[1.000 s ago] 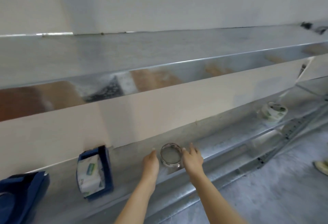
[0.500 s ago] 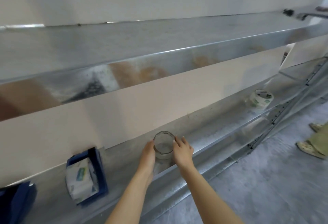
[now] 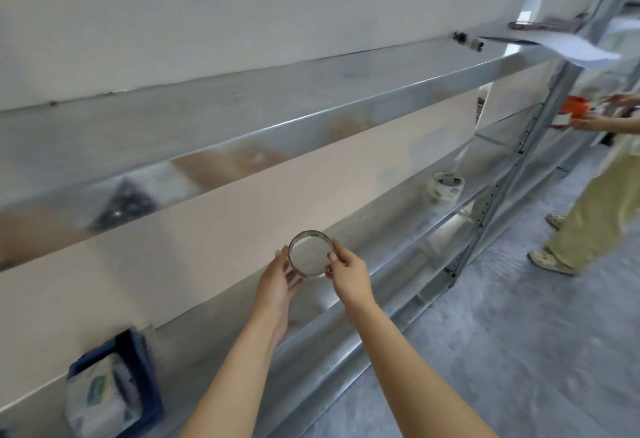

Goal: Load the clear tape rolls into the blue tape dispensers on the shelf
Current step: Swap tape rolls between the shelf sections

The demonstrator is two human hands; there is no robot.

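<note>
Both hands are holding one clear tape roll [image 3: 311, 253] up off the lower shelf [image 3: 377, 229], its open core facing the camera. Left hand [image 3: 275, 287] fingers are cupping its left rim; right hand [image 3: 348, 276] fingers are pinching the right rim. Blue tape dispenser [image 3: 133, 375] is sitting on the same shelf, well left of and below the roll, so the left hand is nearer. A wrapped roll [image 3: 100, 399] is lying in it. Spare roll [image 3: 444, 186] is standing well right of the held roll. Judging next: carrying the roll leftward.

A blue dispenser [image 3: 136, 371] at the near left, silver-grey metal shelf [image 3: 346, 98], clear tape ring [image 3: 310, 253], white-and-green roll [image 3: 444, 187] far right.
</note>
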